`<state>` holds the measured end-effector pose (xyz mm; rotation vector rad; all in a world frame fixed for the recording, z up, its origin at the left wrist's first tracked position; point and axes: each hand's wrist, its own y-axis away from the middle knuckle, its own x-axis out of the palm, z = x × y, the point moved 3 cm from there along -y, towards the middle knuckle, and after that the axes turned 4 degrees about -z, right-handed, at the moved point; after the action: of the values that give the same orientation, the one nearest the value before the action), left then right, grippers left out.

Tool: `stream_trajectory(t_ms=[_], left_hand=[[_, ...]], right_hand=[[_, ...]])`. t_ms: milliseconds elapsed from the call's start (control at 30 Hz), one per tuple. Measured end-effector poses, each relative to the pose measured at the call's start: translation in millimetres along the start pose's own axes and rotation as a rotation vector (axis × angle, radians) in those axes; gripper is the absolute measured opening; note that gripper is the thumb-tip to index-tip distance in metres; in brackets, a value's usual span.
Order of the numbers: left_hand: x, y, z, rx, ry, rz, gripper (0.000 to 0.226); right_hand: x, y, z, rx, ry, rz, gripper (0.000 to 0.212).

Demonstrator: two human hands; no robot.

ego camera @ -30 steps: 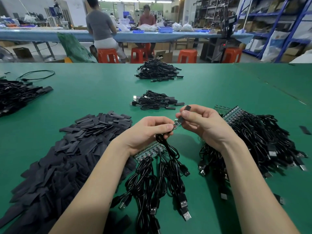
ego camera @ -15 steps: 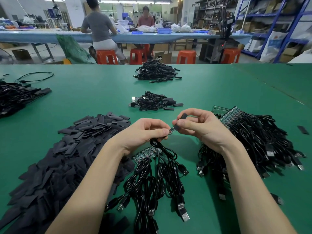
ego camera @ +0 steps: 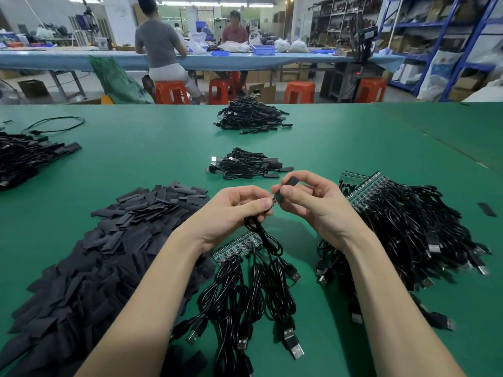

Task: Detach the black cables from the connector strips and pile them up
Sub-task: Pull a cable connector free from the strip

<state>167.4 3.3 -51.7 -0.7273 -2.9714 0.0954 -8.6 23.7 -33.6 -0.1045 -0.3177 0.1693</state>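
1. My left hand (ego camera: 239, 210) pinches a black cable (ego camera: 268, 240) near its tip; the small board end is barely visible, so I could crush or bend it.
2. The strip (ego camera: 236, 247) lies on the table (ego camera: 136, 164) below, its other cables trailing toward me; the lifted cable could snag them and drag the strip.
3. My right hand (ego camera: 313, 205) pinches a black sleeve (ego camera: 284, 187) at that tip; it might slip off sideways.
4. The pile (ego camera: 247, 165) lies beyond; a careless toss could scatter it.
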Motion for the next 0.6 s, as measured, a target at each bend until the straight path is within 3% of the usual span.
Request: stream_trajectory(t_ms=[133,333,600], left_hand=[[-0.3,-6.2,1.2,0.062,-0.093,-0.120,0.017],[-0.7,-6.3,-2.4,0.241,-0.208,-0.203,0.016],[0.9,-5.5,-4.7,0.323,-0.223,-0.219,0.018]], right_hand=[[-6.1,-3.1,0.9,0.016,0.039,-0.080,0.033],[-7.5,-9.0,-1.2,0.012,-0.019,-0.233,0.018],[-3.4,-9.6,-6.0,0.023,-0.018,-0.201,0.015]])
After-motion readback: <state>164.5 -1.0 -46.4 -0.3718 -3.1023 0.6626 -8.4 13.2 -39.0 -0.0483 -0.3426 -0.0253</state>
